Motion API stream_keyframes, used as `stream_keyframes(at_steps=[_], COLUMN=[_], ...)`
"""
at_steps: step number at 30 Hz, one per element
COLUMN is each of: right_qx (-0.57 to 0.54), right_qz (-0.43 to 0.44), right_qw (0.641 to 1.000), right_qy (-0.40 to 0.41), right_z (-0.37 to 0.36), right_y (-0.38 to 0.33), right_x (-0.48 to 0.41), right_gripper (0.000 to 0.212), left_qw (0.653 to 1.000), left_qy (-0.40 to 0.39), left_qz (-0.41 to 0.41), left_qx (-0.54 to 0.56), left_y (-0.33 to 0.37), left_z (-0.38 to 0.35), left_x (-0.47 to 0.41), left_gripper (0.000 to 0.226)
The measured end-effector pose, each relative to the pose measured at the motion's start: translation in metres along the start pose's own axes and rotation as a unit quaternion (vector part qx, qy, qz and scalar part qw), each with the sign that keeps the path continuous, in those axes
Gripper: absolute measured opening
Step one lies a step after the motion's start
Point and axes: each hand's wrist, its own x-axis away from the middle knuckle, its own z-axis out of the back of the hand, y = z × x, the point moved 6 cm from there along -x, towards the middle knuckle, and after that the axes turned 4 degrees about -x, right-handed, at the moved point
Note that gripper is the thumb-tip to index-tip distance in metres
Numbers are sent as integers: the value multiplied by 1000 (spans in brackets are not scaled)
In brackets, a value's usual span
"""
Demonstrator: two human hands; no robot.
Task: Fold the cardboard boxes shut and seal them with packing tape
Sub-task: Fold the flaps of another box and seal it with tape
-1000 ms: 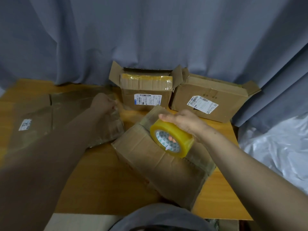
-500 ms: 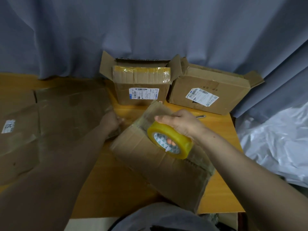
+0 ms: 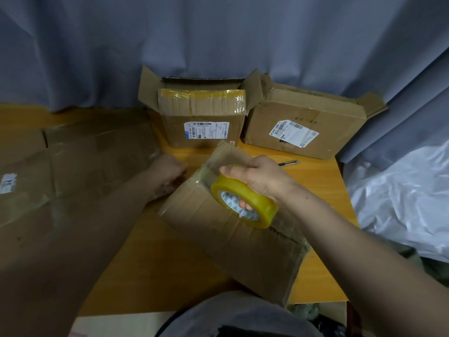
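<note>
While the right hand point(image 3: 263, 181) keeps its fingers clamped on the yellow roll of packing tape point(image 3: 263, 208) over the near brown cardboard box point(image 3: 194, 212) on the orange surface point(image 3: 340, 190), the left hand point(image 3: 167, 170) has shifted from flattened cardboard point(image 3: 97, 154) to the box's far corner, fingers curled, grip unclear; sealing likely next.

My tape roll point(image 3: 252, 203) is glossy yellow plastic; the box point(image 3: 213, 234) under it matt, creased cardboard; the surface point(image 3: 323, 190) smooth wood.
</note>
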Motion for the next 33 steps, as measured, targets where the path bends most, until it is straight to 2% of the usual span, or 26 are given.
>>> stream_keyframes(at_steps=[2,4,7,11,14,18,20,24,27,29,32,33], right_qx=[-6,-3,13,28,-32,-100,-87,50,39,21,-13,-20], right_qz=[-5,-5,13,36,24,47,48,-2,-8,9,33,39], right_qw=[1000,1000,1000,999,999,990,993,999,999,999,998,998], right_qy=[4,5,6,14,-19,-91,-69,-9,15,30,51,53], right_z=[0,-1,-2,0,2,0,9,46,61,61,58,57], right_y=[1,1,-1,-2,2,14,22,37,44,46,47,46], right_x=[-1,-4,-6,-1,11,31,41,65,76,76,73,73], right_gripper=[46,46,47,46,42,49,52,49,36,36,37,36], left_qw=[996,993,992,993,990,982,980,983,981,974,933,924], left_qy=[-65,-114,-76,-12,42,78,88,76,79,102,156,170], left_qz=[2,-8,-42,-52,-58,-59,-69,-77,-84,-69,-63,-74], left_qx=[66,17,-92,-105,-119,-162,-166,-145,-157,-189,-318,-334], left_y=[17,29,33,35,35,34,32,33,36,35,48,55], left_z=[-3,-13,-34,-35,-34,-31,-32,-34,-35,-34,-42,-51], left_x=[23,43,48,52,56,56,55,52,54,58,68,74], left_gripper=[40,52,58,60,66,71,69,72,71,70,55,57])
